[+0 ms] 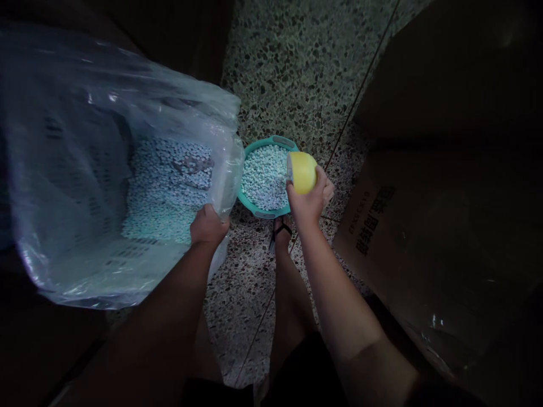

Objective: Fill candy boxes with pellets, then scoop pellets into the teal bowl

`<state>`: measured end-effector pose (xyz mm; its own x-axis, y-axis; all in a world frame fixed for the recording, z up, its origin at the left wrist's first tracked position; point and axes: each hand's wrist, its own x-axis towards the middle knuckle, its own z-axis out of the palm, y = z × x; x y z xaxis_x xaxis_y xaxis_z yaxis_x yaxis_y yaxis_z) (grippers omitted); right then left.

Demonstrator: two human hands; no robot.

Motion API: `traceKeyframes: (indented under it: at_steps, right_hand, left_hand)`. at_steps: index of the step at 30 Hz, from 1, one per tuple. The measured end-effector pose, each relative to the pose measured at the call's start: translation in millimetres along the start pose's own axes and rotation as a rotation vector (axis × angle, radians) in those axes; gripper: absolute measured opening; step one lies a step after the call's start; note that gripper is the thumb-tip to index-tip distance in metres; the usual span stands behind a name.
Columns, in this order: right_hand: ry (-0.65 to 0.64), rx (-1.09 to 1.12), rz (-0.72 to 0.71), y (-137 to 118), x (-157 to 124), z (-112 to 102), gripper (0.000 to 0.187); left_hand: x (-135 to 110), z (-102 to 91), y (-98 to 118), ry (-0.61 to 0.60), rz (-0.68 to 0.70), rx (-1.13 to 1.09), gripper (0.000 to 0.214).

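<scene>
My right hand (311, 195) grips a yellow bowl (304, 172), tipped on its side over the right part of a teal basin (249, 204). Small pale round pieces (265, 175) fill much of that basin. To the left stands a crate lined with a clear plastic bag (63, 237), with many similar pieces (165, 192) in blue and green tints inside. My left hand (208, 226) is closed on the bag's edge at the crate's near right corner. What is inside the yellow bowl is mostly hidden.
A brown cardboard box (407, 226) with dark printed characters stands on the right, and another dark box shape (441, 73) lies beyond it. Speckled terrazzo floor (292, 68) runs between the boxes and the crate. My sandalled foot (282, 229) is just below the basin.
</scene>
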<state>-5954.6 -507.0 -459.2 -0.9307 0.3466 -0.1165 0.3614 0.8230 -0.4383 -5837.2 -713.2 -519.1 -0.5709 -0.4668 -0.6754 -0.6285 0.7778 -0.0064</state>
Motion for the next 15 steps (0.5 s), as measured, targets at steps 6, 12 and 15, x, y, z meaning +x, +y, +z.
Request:
traceKeyframes:
  at_steps: [6, 12, 15]
  right_hand:
    - [-0.007, -0.020, 0.003, 1.3, -3.0, 1.8, 0.077]
    - [0.030, 0.027, -0.051, -4.9, -7.5, 2.3, 0.075]
    - [0.013, 0.064, -0.010, -3.9, -6.8, 2.3, 0.075]
  left_hand:
    - [-1.0, -2.3, 0.7, -0.003, 0.010, 0.008, 0.046]
    - [-0.3, 1.0, -1.6, 0.010, 0.047, 0.009, 0.043]
    - [0.3, 3.7, -3.8, 0.027, 0.065, -0.018, 0.041]
